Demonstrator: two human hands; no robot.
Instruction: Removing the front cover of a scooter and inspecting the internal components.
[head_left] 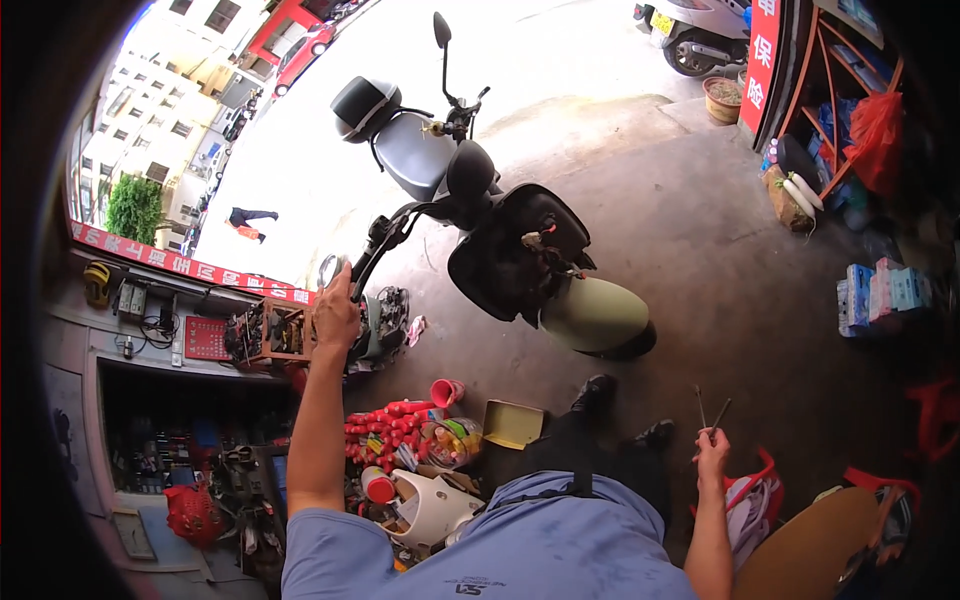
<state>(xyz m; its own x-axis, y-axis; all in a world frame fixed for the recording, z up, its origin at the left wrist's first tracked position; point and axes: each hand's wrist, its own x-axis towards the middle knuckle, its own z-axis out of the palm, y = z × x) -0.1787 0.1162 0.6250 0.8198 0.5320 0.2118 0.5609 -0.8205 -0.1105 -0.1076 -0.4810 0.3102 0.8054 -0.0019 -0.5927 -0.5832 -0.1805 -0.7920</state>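
A motor scooter (412, 150) stands in front of me with its pale green front fender (595, 315) toward me. Dark parts and wires (548, 255) show in the open front above the fender. At the end of its left handlebar (385, 235), my left hand (337, 315) reaches out with bent fingers around a small round mirror (331, 268). Low on the right, away from the scooter, my right hand (711, 452) is closed on two slender metal tools (715, 413) that spread in a V; their exact kind is too small to tell.
Red bottles (390, 432), a yellowish tray (514, 424) and a white cover panel (432, 510) lie by my left side. A round wooden board (810, 545) and a red-framed chair (757, 500) stand at right. Boxes (880, 297) and a shelf (835, 110) are farther right.
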